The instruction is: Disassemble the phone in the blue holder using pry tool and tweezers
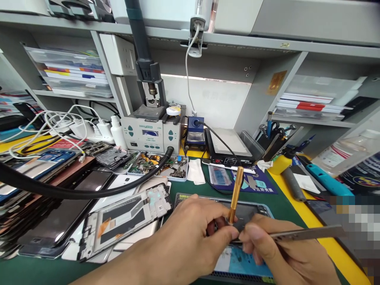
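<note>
My left hand (192, 229) is closed, its fingers round the lower end of a gold screwdriver (236, 190) that stands nearly upright. My right hand (282, 245) pinches slim grey metal tweezers (308, 234), whose back end sticks out to the right; their tips are hidden behind the fingers. Both hands meet over an opened phone (252, 211) with a dark inner face and a blue lower part. The phone lies on a dark perforated mat (184, 196). What the fingertips touch on the phone is hidden.
Left of my hands lie a bare phone frame (124, 221) and stacked phones (68, 206). A black hose (89, 193) arches over them from the hot air station (151, 134). Behind stand a tray of circuit boards (178, 168) and a heating plate (228, 144). A yellow bottle (280, 163) is at right.
</note>
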Available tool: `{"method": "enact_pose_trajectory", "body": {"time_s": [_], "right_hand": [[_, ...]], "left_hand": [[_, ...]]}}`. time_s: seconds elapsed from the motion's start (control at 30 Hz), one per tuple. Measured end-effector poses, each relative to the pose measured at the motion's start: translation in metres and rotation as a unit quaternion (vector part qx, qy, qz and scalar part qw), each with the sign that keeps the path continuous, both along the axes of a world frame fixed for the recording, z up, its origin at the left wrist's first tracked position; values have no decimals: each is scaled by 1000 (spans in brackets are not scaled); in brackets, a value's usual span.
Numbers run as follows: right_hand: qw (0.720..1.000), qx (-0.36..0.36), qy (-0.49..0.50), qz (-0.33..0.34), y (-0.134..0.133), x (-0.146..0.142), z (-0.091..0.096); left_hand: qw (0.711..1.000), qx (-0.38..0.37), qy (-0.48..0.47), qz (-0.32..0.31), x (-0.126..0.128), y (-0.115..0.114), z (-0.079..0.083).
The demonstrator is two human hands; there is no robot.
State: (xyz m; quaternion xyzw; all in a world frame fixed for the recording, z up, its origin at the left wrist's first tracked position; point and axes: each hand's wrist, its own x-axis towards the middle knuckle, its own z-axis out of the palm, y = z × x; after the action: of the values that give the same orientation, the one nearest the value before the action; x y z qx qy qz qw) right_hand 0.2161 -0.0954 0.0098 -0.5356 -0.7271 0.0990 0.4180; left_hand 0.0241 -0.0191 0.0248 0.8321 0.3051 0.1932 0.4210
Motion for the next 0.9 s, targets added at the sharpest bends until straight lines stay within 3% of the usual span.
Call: {"method": "enact_pose_trajectory", "body": {"time_s": [0.4, 0.9], "right_hand": [[998, -2, -51, 21, -2, 4, -4], [999, -14, -12, 31, 2, 1, -2]], "left_hand": [[1000, -5, 11, 8, 0, -1, -1], [1000, 6, 19, 4, 1, -1, -1]]}}
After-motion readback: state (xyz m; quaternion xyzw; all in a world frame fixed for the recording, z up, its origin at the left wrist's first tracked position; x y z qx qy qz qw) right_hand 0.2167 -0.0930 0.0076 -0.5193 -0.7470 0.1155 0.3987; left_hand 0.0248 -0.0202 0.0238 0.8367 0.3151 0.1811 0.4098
